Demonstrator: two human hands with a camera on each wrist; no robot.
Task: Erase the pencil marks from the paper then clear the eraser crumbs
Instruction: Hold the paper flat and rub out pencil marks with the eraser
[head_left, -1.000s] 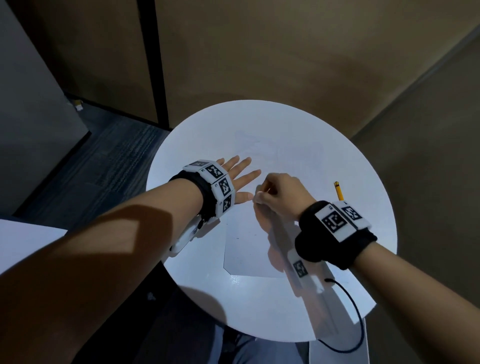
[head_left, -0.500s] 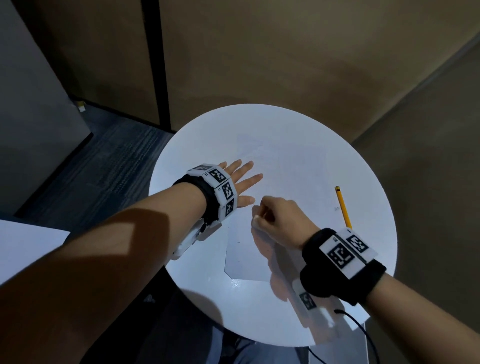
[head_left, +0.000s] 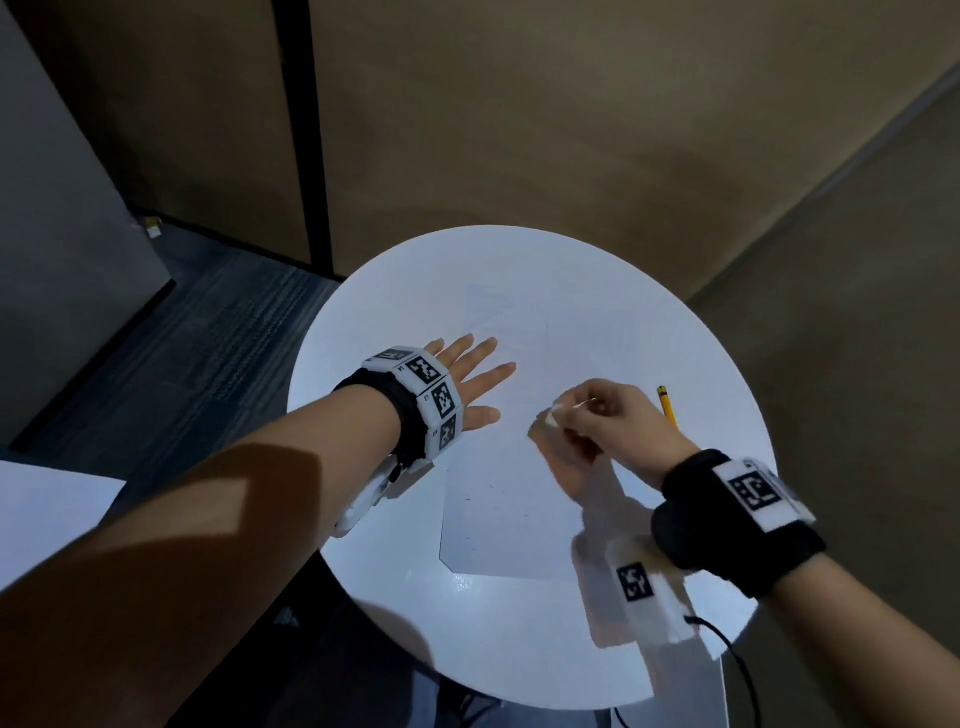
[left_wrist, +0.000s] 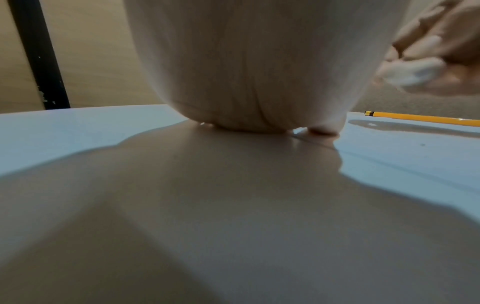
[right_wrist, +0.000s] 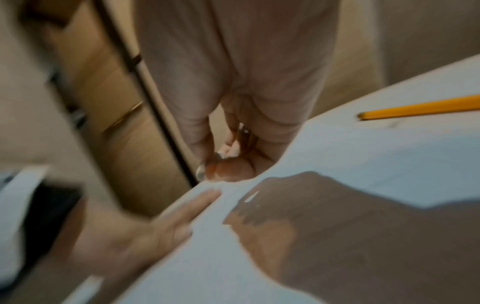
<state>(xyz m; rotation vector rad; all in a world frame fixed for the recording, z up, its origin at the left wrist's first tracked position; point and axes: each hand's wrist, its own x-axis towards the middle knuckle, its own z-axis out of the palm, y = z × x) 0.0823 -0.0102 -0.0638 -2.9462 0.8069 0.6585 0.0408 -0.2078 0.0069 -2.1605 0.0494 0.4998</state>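
Few faint specks show on the paper (head_left: 511, 514) at frame centre, so erasing looks nearly done. My left hand (head_left: 470, 382) lies flat on it; my right hand (head_left: 610, 423) pinches the eraser (head_left: 551, 417) above the tabletop (head_left: 519, 639).

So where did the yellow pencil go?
The pencil lies on the round white table, near its right edge in the head view. It sits just beyond the right hand, off to the right of the paper.
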